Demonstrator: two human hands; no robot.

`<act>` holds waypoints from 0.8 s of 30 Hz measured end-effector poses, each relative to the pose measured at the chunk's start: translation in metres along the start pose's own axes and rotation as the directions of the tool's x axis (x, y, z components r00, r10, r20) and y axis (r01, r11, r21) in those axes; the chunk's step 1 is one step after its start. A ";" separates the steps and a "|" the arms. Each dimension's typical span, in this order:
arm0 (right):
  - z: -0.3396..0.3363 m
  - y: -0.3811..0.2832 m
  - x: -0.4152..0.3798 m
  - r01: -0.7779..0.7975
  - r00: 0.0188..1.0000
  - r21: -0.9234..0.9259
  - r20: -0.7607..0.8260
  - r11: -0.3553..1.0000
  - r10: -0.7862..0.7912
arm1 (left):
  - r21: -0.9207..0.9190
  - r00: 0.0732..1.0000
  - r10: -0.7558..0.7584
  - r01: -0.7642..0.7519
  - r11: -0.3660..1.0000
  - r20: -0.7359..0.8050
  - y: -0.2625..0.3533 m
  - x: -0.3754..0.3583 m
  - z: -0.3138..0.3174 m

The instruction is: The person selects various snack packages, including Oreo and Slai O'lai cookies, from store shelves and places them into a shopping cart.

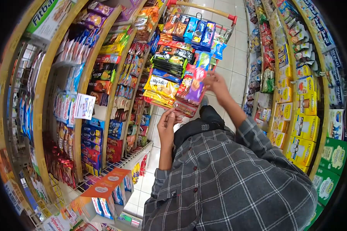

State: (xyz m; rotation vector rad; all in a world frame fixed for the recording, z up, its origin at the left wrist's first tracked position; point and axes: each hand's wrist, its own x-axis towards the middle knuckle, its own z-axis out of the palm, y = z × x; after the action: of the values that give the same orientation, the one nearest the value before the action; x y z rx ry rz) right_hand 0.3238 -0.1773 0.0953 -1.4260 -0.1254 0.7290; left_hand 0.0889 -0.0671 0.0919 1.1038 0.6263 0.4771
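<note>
A cart (233, 18) piled with snack packs stands in front of me. My left hand (168, 125) is at the near edge of the pile, its fingers bent close to a dark red pack (186, 109); whether it grips the pack is unclear. At the pile's right side, my right hand (216, 84) has its fingers drawn together beside a red and purple pack (191, 86); its fingertips are blurred. Yellow wafer packs (160, 83) lie on the left of the load, green and black packs (170, 61) behind them. Blue packs (201, 30) stand at the far end.
Shelves (78, 142) of snacks rise close on the left. On the right, another shelf (289, 77) holds yellow boxes (302, 127) and green boxes (332, 156). An orange display box (108, 187) juts out at the lower left. White floor tiles (232, 57) run between the shelves.
</note>
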 end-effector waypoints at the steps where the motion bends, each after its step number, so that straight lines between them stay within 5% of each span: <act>1: -0.022 0.002 0.027 0.016 0.997 -0.026 -0.079 1.000 -0.018 | 0.023 0.999 -0.004 0.005 1.000 -0.034 0.001 0.001 -0.002; 5: -0.091 -0.009 0.124 0.100 0.954 -0.075 -0.277 0.992 -0.117 | 0.152 0.988 -0.018 0.042 0.987 -0.151 -0.005 -0.005 -0.022; 12: -0.133 -0.010 0.253 -0.102 0.947 -0.485 -0.314 0.868 -0.064 | 0.421 0.899 -0.032 0.235 0.876 -0.436 -0.068 -0.047 -0.087; 15: -0.128 -0.010 0.247 0.008 0.869 -0.880 -0.229 0.476 -0.438 | 0.698 0.863 -0.002 0.409 0.588 -0.504 -0.082 -0.073 -0.078; 16: -0.121 -0.028 0.232 -0.057 0.933 -0.880 -0.215 0.472 -0.288 | 0.681 0.825 -0.045 0.494 0.541 -0.563 -0.088 -0.083 -0.069; 17: -0.118 -0.022 0.229 -0.006 0.913 -0.889 -0.191 0.458 -0.360 | 0.729 0.835 -0.044 0.503 0.464 -0.548 -0.103 -0.092 -0.067; 19: -0.119 -0.010 0.228 0.088 0.857 -0.903 -0.146 0.420 -0.494 | 0.607 0.799 -0.142 0.546 0.577 -0.584 -0.132 -0.107 -0.059; 24: -0.133 0.000 0.233 0.222 0.841 -0.940 0.049 0.260 -0.539 | 0.445 0.716 -0.322 0.659 0.607 -0.620 -0.165 -0.116 -0.007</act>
State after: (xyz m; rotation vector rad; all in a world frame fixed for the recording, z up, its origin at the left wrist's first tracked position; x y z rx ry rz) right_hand 0.5712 -0.1679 -0.0074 -2.4707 -0.7604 -0.0968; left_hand 0.0065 -0.1994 -0.0363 1.3799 1.6108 -0.0091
